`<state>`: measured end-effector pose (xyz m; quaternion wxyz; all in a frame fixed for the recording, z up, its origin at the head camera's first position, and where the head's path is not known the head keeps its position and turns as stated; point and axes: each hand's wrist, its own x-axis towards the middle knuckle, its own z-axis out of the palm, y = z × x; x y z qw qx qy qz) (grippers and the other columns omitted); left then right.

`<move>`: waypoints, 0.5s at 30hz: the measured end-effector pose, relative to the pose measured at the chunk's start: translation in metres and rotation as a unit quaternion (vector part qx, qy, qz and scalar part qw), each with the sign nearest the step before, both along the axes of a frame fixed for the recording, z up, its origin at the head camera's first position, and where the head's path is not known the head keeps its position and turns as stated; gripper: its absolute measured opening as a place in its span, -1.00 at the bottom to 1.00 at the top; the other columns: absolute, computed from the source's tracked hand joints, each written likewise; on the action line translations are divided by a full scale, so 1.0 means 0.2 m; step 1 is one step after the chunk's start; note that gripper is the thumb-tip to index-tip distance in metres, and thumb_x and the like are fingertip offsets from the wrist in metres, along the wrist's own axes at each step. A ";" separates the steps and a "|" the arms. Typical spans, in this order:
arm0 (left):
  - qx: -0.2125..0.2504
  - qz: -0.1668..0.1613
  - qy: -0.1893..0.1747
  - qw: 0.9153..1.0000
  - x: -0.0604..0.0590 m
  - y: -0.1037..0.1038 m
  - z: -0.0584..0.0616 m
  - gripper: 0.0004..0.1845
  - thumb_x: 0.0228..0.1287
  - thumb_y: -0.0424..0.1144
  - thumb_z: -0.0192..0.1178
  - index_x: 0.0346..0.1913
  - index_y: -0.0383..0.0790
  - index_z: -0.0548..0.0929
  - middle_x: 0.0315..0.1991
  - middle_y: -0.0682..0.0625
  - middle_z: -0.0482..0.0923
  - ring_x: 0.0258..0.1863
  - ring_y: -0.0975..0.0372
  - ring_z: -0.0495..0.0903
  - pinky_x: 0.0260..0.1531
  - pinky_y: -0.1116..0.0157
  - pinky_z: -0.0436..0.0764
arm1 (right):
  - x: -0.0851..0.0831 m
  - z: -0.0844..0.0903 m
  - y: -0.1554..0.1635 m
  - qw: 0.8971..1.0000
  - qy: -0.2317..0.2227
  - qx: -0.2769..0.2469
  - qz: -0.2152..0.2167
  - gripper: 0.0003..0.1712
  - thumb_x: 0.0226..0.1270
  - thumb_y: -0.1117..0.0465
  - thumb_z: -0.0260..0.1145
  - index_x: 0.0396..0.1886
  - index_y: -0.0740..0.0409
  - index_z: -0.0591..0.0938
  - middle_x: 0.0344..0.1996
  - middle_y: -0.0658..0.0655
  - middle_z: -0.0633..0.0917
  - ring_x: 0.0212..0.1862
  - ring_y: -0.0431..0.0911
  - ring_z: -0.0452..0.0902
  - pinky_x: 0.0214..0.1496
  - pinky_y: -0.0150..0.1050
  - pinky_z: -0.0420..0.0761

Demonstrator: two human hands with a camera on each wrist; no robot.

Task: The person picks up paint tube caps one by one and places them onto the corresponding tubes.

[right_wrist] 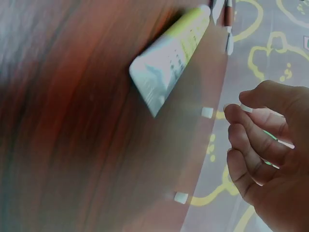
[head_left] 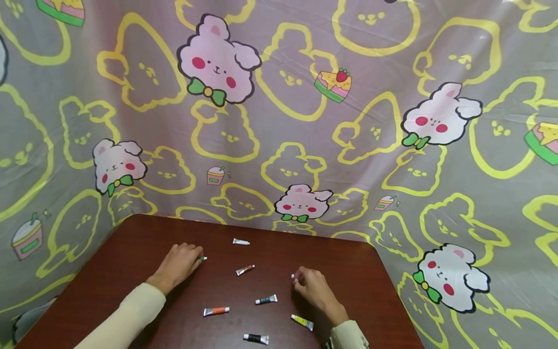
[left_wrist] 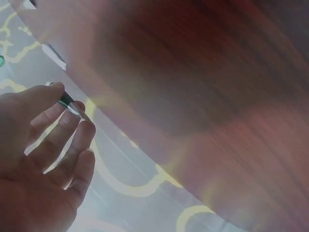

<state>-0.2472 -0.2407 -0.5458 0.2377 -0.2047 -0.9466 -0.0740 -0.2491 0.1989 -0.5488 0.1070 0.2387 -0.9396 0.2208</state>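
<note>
— Nearest, what lies on the tabletop (head_left: 131, 252)?

— Loose tubes: a black tube (head_left: 255, 338), a yellow tube (head_left: 302, 322) beside the right hand (head_left: 315, 289), an orange tube (head_left: 216, 311).

— And the hands?

— The right hand pinches a small white cap (head_left: 293, 277), held clear of the tubes. Beyond the orange tube, the left hand (head_left: 179, 264) grips a green tube (head_left: 202, 258), tip out for handling.

1. Dark brown worktop (head_left: 131, 261), lower centre of the frame, backed by a cartoon-rabbit cloth (head_left: 375, 145).
2. Left hand (head_left: 178, 264), left of centre, fingers curled on a green-tipped tube (head_left: 202, 258).
3. Right hand (head_left: 314, 288), right of centre, pinching a small white cap (head_left: 293, 277).
4. Loose tubes between and below the hands: white (head_left: 240, 241), red-brown (head_left: 245, 270), dark (head_left: 266, 300), orange (head_left: 216, 311), yellow (head_left: 302, 322), black (head_left: 255, 339).
</note>
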 end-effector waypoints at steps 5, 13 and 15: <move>0.006 -0.016 0.001 1.000 0.03 0.09 0.02 -0.74 0.22 -0.26 0.60 -0.28 -0.08 0.64 -0.37 0.03 0.67 -0.33 0.08 0.64 -0.31 0.12 0.51 | 0.03 0.01 -0.02 1.000 0.019 -0.010 0.018 -0.84 0.22 0.35 0.51 -0.32 0.03 0.70 -0.45 -0.13 0.78 -0.38 -0.31 0.70 -0.29 -0.33 0.67; 0.011 -0.050 0.018 0.999 0.06 0.22 0.07 -0.73 0.19 -0.23 0.62 -0.29 -0.03 0.65 -0.38 0.09 0.67 -0.34 0.15 0.60 -0.32 0.23 0.42 | 0.06 0.06 -0.06 0.999 0.002 -0.025 0.023 -0.84 0.25 0.33 0.51 -0.30 0.00 0.70 -0.42 -0.12 0.79 -0.35 -0.32 0.71 -0.25 -0.32 0.68; 0.011 -0.058 0.016 0.998 0.07 0.25 0.08 -0.75 0.20 -0.21 0.61 -0.29 -0.01 0.66 -0.37 0.11 0.67 -0.34 0.17 0.60 -0.33 0.25 0.41 | 0.07 0.07 -0.08 0.999 -0.006 -0.033 0.023 -0.85 0.28 0.32 0.51 -0.28 0.00 0.70 -0.42 -0.13 0.79 -0.35 -0.30 0.72 -0.26 -0.32 0.67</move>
